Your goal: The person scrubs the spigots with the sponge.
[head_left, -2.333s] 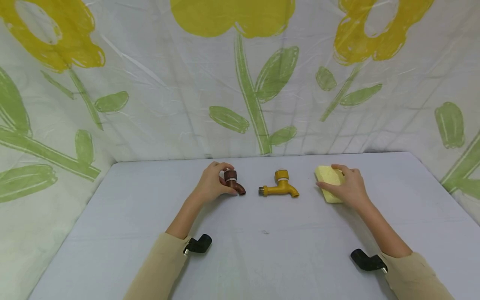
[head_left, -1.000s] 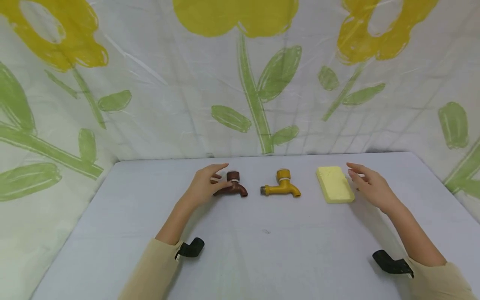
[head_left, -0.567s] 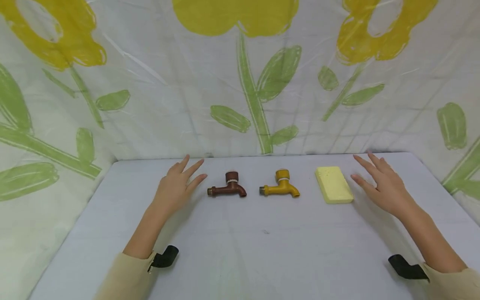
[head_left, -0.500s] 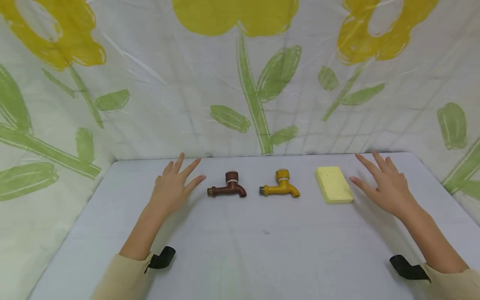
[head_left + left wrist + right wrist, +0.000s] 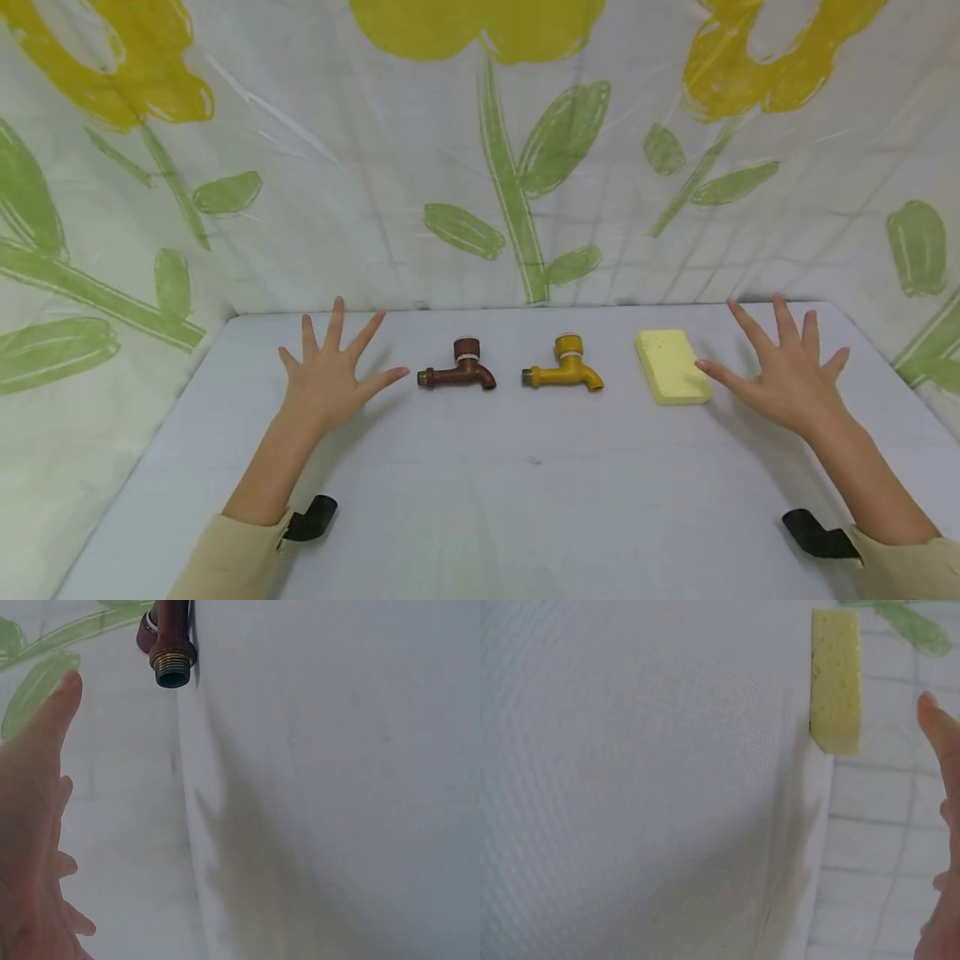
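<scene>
My left hand (image 5: 322,387) hovers left of a dark red-brown tap (image 5: 456,372), fingers spread wide, holding nothing. The tap's brass threaded end (image 5: 173,667) faces my thumb in the left wrist view. In the middle of the row lies a yellow tap (image 5: 564,372) with a round knob on top. A pale yellow sponge (image 5: 672,367) lies flat at the right of the row. Beside it my right hand (image 5: 797,383) is held with fingers splayed and nothing in it; the thumb tip overlaps the sponge's right edge in the head view. The right wrist view shows the sponge (image 5: 836,686) apart from the thumb.
The table (image 5: 480,517) is covered in white cloth. A white curtain (image 5: 315,208) printed with yellow flowers and green leaves hangs right behind its back edge. A black wrist-camera mount (image 5: 311,518) sticks out from the left sleeve, another black mount (image 5: 817,535) from the right.
The left hand has let go of the red-brown tap and moved left; the right hand has released the sponge and moved right. Both hands have spread their fingers. Taps and sponge lie still.
</scene>
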Action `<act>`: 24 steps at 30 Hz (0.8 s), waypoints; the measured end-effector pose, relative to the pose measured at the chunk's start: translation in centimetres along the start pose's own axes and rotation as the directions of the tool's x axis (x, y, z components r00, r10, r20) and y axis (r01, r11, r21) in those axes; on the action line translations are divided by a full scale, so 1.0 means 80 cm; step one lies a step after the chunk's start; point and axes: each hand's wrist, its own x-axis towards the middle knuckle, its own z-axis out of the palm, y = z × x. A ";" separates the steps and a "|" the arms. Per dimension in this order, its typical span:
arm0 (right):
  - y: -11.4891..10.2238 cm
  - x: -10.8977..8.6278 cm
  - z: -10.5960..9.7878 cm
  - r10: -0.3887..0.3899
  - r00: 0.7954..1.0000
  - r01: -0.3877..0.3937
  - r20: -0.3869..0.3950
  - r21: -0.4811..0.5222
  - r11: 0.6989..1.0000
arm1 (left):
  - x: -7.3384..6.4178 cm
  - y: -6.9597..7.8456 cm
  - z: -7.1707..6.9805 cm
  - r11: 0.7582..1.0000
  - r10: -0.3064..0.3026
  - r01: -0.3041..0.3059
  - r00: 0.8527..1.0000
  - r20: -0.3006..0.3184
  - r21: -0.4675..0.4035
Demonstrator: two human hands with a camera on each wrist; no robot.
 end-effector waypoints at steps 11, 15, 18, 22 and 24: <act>0.002 -0.004 0.001 0.022 1.000 -0.022 0.020 -0.004 1.000 | -0.007 -0.015 -0.002 1.000 -0.018 0.018 1.000 -0.013 0.009; 0.003 -0.004 0.000 0.024 1.000 -0.024 0.017 0.002 1.000 | -0.008 -0.017 -0.002 1.000 -0.020 0.020 1.000 -0.022 0.000; 0.003 -0.005 -0.002 0.028 0.999 -0.028 0.016 0.006 1.000 | -0.009 -0.017 -0.002 1.000 -0.021 0.021 0.999 -0.024 -0.007; 0.003 -0.006 -0.003 0.030 0.999 -0.031 0.019 0.006 1.000 | -0.009 -0.019 -0.001 1.000 -0.025 0.024 0.999 -0.020 -0.011; 0.004 -0.007 -0.003 0.031 0.999 -0.031 0.021 0.006 1.000 | -0.009 -0.020 -0.001 1.000 -0.026 0.025 0.999 -0.019 -0.012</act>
